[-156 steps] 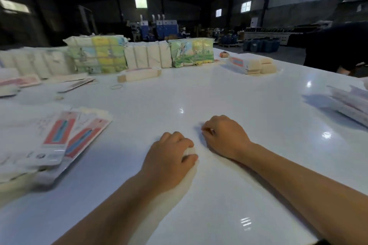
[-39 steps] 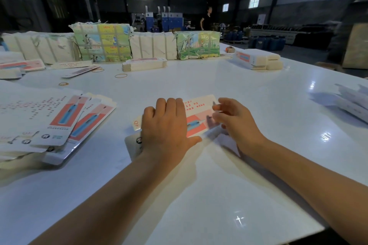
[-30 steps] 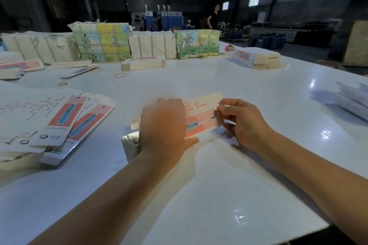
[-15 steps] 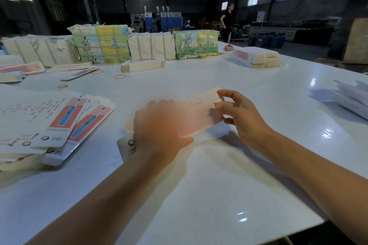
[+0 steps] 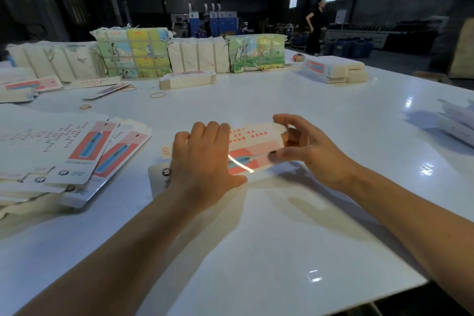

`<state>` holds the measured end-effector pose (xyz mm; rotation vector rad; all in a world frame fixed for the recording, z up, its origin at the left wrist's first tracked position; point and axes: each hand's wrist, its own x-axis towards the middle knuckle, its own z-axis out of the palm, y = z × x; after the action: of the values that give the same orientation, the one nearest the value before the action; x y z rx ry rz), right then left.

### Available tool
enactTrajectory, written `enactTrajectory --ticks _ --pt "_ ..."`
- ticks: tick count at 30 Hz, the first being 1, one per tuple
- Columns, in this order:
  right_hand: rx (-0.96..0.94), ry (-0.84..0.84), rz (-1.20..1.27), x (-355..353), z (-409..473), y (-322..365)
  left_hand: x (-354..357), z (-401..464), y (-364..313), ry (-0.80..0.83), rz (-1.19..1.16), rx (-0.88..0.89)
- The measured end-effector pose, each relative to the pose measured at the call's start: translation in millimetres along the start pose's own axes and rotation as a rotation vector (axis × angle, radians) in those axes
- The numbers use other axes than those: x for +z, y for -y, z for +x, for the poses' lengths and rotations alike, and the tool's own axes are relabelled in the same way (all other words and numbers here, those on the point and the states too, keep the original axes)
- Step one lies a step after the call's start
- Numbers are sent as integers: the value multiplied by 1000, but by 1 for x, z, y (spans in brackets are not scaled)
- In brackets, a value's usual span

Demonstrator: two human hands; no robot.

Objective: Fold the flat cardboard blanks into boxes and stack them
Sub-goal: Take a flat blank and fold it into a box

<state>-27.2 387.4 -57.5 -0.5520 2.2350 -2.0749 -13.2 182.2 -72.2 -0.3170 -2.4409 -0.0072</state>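
A white, red and blue cardboard blank [image 5: 252, 147] is held between both hands just above the white table [image 5: 256, 238]. My left hand [image 5: 202, 164] covers its left half, fingers curled over the far edge, thumb underneath. My right hand [image 5: 305, 151] pinches the right end between thumb and fingers. A white flap [image 5: 157, 178] sticks out below the left wrist. A fanned pile of flat blanks [image 5: 77, 154] lies to the left. Folded boxes [image 5: 333, 69] are stacked at the far right.
Wrapped bundles [image 5: 133, 52] line the table's far edge, with a flat banded pack [image 5: 187, 79] in front. Rubber bands [image 5: 157, 95] lie loose on the table. More white cartons [image 5: 456, 123] sit at the right edge. A person [image 5: 314, 28] walks in the background.
Both hands were resting fisted on the table; since then they have picked up one blank. Over the last second my right hand's grip has shifted along the blank's right end, and the blank has tilted up a little.
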Motion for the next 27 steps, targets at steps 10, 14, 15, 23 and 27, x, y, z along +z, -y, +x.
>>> enactTrajectory --ticks 10,14,15,23,27 --pt "43 -2 155 1 3 0 -3 -3 -3 -99 -42 112" --pt "-5 -117 226 1 4 -1 -4 2 2 8 -50 94" --pt "-36 -158 223 0 4 -1 -4 3 4 55 -85 57" --pt "-322 -467 -398 9 -3 -7 -12 12 20 166 -262 -179" --pt "-338 -445 -365 14 -4 -10 -14 15 22 245 -349 -196"
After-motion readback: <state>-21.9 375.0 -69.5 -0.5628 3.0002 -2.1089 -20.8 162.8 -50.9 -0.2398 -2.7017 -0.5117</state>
